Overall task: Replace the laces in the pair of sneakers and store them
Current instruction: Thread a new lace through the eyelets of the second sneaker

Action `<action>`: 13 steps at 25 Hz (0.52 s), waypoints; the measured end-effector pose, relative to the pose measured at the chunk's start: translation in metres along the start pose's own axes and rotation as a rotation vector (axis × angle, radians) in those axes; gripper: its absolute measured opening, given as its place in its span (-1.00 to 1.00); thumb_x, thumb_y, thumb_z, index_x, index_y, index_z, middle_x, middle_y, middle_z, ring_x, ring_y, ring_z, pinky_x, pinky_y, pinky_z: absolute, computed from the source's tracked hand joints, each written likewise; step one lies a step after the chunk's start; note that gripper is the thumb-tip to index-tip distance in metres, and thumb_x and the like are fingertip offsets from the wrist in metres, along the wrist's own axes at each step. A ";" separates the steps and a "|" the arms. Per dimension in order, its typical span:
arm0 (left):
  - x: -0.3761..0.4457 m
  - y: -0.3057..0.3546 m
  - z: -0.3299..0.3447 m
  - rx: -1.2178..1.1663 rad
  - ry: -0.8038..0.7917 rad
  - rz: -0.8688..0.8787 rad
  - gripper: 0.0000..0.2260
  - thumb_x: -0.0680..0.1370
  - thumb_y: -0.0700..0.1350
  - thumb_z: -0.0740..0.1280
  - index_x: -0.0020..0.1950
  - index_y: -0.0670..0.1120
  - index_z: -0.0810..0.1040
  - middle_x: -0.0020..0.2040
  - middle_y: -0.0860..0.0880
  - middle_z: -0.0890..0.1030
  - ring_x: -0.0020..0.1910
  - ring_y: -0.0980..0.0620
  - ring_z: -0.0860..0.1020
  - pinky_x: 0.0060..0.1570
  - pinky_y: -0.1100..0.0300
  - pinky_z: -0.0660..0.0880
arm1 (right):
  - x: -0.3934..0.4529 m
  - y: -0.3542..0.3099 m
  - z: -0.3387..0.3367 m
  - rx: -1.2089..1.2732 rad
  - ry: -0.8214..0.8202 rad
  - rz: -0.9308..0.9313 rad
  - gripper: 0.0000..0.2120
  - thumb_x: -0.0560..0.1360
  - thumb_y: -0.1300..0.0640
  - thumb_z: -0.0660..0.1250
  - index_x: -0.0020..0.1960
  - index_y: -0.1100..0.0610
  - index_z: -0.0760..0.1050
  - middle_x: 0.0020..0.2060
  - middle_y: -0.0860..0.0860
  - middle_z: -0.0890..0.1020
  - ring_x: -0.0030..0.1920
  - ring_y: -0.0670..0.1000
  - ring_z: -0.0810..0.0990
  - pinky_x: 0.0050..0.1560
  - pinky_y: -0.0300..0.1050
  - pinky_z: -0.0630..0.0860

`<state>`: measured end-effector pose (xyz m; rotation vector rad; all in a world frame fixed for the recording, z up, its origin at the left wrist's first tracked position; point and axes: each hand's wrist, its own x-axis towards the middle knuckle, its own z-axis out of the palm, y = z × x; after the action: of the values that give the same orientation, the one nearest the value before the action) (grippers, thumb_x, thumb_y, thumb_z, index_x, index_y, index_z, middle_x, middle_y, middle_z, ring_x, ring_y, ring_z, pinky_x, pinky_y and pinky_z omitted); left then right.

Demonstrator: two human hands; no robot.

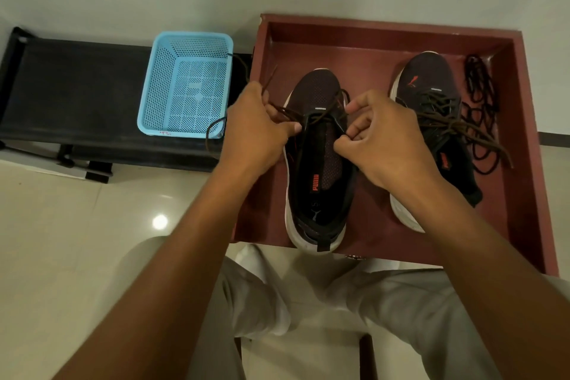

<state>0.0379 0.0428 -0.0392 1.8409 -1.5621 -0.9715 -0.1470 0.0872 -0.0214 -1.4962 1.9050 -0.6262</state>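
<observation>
Both hands at left sneaker (319, 163) in red tray (370, 31), heel toward person. Left hand (256, 129) grips brown lace (308, 116); right hand (379, 139) fingers pinch its other end across tongue.

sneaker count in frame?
2, both in the red tray. Left sneaker sits at its center between both hands, being laced; right sneaker lies beside it, toward the tray's right wall. None appear hidden.
</observation>
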 end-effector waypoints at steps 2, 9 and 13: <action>-0.001 -0.001 0.008 -0.128 0.018 0.024 -0.59 0.32 -0.28 0.61 -0.10 -0.15 0.38 -0.19 -0.15 0.68 -0.18 0.19 0.65 0.05 0.29 0.59 | 0.001 0.000 0.000 -0.005 -0.009 -0.016 -0.62 0.43 0.17 0.54 0.19 0.04 0.51 -0.24 -0.07 0.65 -0.27 -0.16 0.62 -0.22 -0.33 0.50; 0.004 0.001 0.005 -0.308 0.092 -0.069 -0.64 0.46 -0.39 0.48 -0.08 -0.07 0.34 -0.20 -0.28 0.61 -0.21 -0.17 0.71 -0.15 -0.12 0.69 | 0.003 0.003 0.002 0.006 0.011 0.008 -0.64 0.42 0.16 0.54 0.16 0.04 0.52 -0.22 -0.06 0.64 -0.25 -0.14 0.61 -0.23 -0.34 0.48; 0.021 -0.006 -0.031 -0.294 0.415 -0.063 -0.65 0.54 -0.39 0.38 -0.16 -0.01 0.30 -0.14 -0.12 0.58 -0.19 -0.11 0.71 -0.18 -0.04 0.69 | 0.003 0.004 0.003 0.002 0.030 0.019 -0.65 0.41 0.16 0.54 0.15 0.04 0.54 -0.23 -0.08 0.63 -0.26 -0.15 0.61 -0.24 -0.34 0.50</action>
<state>0.0676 0.0216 -0.0293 1.7515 -1.0600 -0.7380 -0.1479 0.0853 -0.0266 -1.4732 1.9382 -0.6452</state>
